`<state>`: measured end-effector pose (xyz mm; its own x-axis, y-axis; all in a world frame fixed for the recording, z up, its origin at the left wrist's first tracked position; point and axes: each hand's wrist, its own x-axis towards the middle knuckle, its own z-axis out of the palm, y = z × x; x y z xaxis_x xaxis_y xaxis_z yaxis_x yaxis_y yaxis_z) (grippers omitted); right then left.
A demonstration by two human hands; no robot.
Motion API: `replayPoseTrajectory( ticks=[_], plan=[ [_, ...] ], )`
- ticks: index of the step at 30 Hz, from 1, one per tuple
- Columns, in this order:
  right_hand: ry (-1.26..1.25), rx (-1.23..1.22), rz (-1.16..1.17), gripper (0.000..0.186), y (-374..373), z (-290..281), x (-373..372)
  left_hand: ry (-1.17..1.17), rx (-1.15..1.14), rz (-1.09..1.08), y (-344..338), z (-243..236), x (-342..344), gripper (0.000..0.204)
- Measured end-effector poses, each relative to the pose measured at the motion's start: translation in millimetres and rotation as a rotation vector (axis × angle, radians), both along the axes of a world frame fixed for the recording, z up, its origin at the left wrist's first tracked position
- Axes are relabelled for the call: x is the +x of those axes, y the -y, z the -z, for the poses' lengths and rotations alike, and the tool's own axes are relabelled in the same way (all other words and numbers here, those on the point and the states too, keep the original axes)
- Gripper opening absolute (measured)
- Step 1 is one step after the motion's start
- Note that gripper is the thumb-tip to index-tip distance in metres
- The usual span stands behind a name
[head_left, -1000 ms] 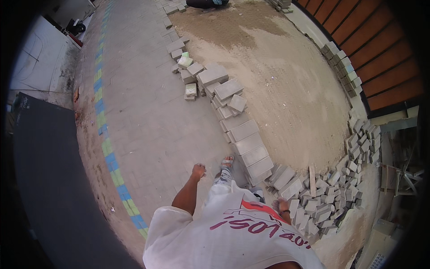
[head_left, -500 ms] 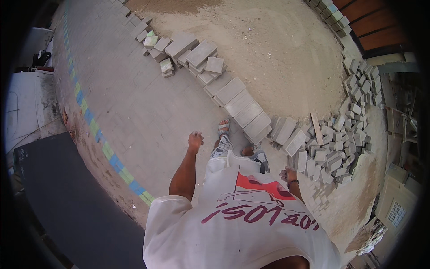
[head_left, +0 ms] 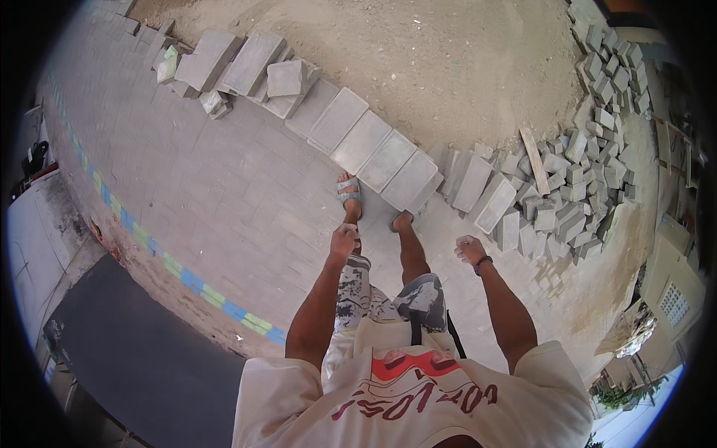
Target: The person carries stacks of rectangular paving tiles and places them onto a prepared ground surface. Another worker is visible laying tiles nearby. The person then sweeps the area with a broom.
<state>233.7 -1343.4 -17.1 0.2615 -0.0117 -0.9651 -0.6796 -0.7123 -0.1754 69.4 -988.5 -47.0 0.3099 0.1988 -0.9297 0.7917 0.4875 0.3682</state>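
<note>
My left hand (head_left: 345, 240) hangs in front of my body above the paved ground, its fingers curled in and nothing seen in them. My right hand (head_left: 470, 251), with a dark bracelet at the wrist, is held out to the right, fingers loosely bent and apart, holding nothing visible. Both hands look dusty. Just beyond my sandalled feet lies a row of large grey concrete blocks (head_left: 364, 142), set side by side along the edge of the paving. My right hand is nearest to the blocks at the right end of the row (head_left: 495, 203), without touching them.
A heap of smaller grey paving blocks (head_left: 575, 179) lies at the right, with a wooden plank (head_left: 534, 160) on it. More blocks (head_left: 254, 63) are stacked at the far left. Sandy ground (head_left: 448, 75) stretches beyond. A dark panel (head_left: 142, 358) and a blue-green painted strip (head_left: 190, 280) are at left.
I have come closer to the block row, and the view has shifted. My right hand has come forward, away from my side, and both arms now reach out in front.
</note>
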Motion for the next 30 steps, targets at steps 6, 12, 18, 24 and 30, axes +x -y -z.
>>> replayPoseTrajectory(
  ticks=[6, 12, 18, 24, 30],
  plan=[
    [0.426, 0.017, -0.335, 0.035, -61.5, 132.1, 74.9, -0.176, -0.213, -0.213, 48.4, 86.4, 45.1, 0.045],
    [0.54, -0.008, -0.449, 0.05, -147.1, 196.8, 162.6, -0.2, -0.378, -0.698, 80.4, 177.5, 67.6, 0.06],
    [0.089, 0.027, -0.404, 0.061, -157.0, 243.7, 182.1, 0.143, -0.482, -0.944, 108.0, 238.9, 73.4, 0.056],
    [0.056, 0.146, -0.353, 0.06, -153.9, 254.3, 170.4, 0.13, -0.609, -1.001, 119.2, 269.2, 62.7, 0.058],
    [0.147, 0.109, -0.348, 0.054, -145.5, 259.0, 161.9, 0.136, -0.635, -1.065, 124.8, 272.2, 71.9, 0.061]
  ],
)
